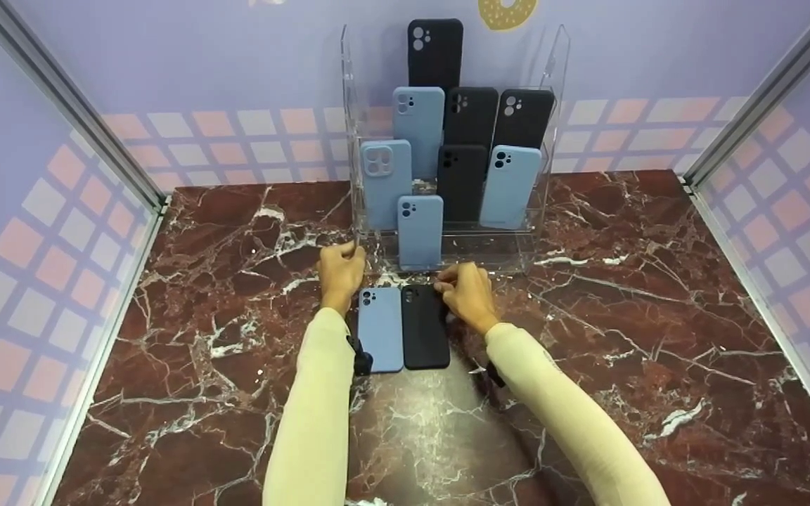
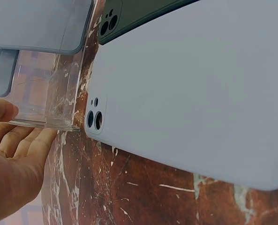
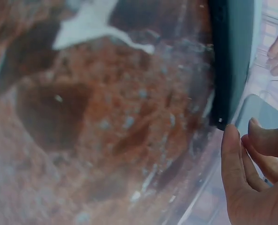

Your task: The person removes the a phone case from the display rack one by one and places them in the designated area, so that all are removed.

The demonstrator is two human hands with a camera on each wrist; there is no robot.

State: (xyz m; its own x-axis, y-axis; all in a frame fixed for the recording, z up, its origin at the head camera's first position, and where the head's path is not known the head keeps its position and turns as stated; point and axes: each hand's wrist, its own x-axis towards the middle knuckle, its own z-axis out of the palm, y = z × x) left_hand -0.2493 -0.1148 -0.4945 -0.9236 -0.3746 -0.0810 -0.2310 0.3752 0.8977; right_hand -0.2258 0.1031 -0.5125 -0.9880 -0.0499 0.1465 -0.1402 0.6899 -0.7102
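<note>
My left hand (image 1: pixel 342 273) is at the front left corner of a clear acrylic display stand (image 2: pixel 59 101). In the left wrist view its thumb lies on one side of the stand's edge and its fingers on the other, pinching it. A light blue phone case (image 1: pixel 381 330) lies flat on the table just below that hand. Beside it lies a black phone case (image 1: pixel 426 330), also flat, camera holes at the far end. Near the black case's far right corner is my right hand (image 1: pixel 472 292), fingertips right at that corner in the right wrist view, with nothing between thumb and fingers.
Several blue and black phone cases stand in tiers on the stand; a small blue case (image 1: pixel 420 232) is in the front row, a black case (image 1: pixel 435 53) at the top. The marbled table (image 1: pixel 222 365) is bounded by patterned walls (image 1: pixel 236 77) behind and at both sides.
</note>
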